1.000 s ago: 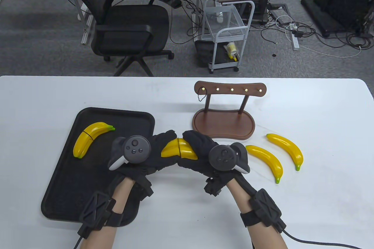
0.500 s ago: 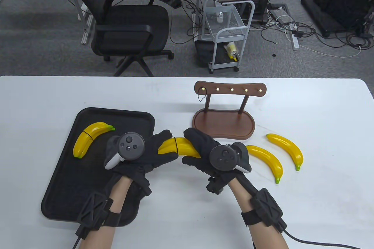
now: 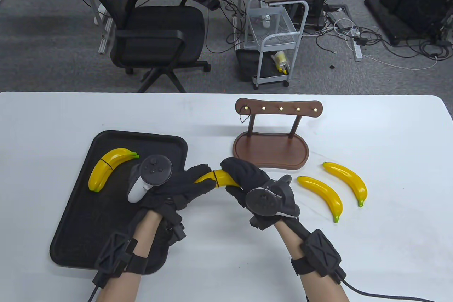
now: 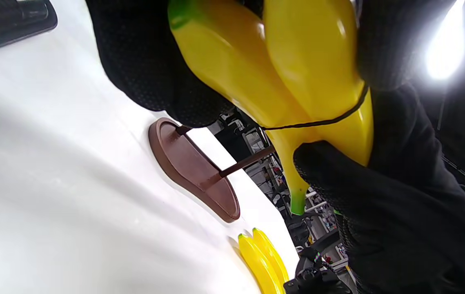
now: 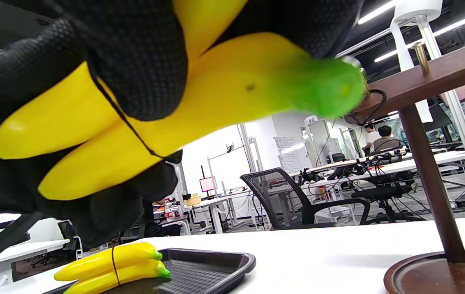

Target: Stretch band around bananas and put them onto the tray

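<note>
White table (image 3: 53, 114) | wooden rack (image 3: 272, 139) nearby | both hands' fingers (image 3: 198, 188) grip banded bananas (image 3: 219, 177)

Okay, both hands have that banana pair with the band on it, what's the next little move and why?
Probably carry the held banana pair leftward and set it on the black tray. The thin black band already circles both bananas, the left hand and right hand grip them just right of the tray, and another banded pair already lies there.
</note>
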